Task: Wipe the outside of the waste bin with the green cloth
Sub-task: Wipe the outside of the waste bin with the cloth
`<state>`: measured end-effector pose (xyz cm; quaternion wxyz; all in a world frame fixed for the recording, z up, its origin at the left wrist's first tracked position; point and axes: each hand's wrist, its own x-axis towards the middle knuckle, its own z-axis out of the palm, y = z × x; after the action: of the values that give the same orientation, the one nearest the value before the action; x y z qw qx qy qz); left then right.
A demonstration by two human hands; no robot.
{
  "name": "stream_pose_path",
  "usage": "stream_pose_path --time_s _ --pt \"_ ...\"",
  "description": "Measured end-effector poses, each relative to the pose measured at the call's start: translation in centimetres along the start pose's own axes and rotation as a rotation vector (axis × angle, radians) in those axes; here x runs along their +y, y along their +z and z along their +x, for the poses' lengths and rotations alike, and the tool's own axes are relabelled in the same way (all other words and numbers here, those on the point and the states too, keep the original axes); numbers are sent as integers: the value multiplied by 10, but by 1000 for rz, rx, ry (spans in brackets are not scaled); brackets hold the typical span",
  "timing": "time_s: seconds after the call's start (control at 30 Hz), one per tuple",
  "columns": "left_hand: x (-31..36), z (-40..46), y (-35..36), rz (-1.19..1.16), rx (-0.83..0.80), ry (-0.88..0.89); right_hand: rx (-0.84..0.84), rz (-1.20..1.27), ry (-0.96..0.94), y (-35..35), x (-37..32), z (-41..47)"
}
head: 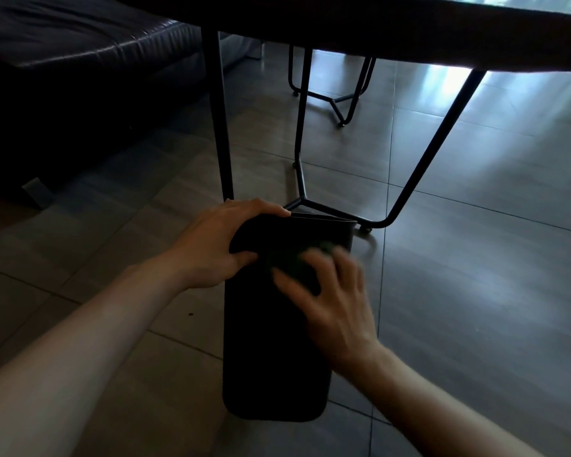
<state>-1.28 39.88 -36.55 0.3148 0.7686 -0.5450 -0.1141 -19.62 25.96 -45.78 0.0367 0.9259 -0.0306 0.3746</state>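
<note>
A black waste bin (271,357) lies tipped on the tiled floor, its open rim pointing away from me toward the table legs. My left hand (218,239) grips the bin's rim at the far left corner, fingers over the edge. My right hand (333,298) is blurred with motion and presses a dark green cloth (294,262) flat against the bin's upper side near the rim. Most of the cloth is hidden under my fingers.
A dark table (409,31) stands over the scene, with thin black metal legs (221,127) just beyond the bin. A dark leather sofa (80,67) fills the left. A second metal frame (340,94) stands farther back. Grey floor tiles (475,291) stretch to the right.
</note>
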Motion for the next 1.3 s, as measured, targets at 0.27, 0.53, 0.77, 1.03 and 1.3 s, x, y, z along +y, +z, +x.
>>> stream_pose_path --time_s 0.27,0.53,0.77,1.03,1.3 --pt "4 -5 0 25 -17 -8 -193 61 -379 -15 -11 -58" --pt "4 -4 -2 34 -24 -5 -63 -3 -162 -11 -8 -17" --pt "6 -7 -1 20 -21 -3 -203 62 -383 -22 -16 -68" --pt "5 -4 0 30 2 -4 -17 16 -30 -14 3 -2" --pt "8 -4 0 21 -6 -3 -174 50 -302 -23 -6 -46"
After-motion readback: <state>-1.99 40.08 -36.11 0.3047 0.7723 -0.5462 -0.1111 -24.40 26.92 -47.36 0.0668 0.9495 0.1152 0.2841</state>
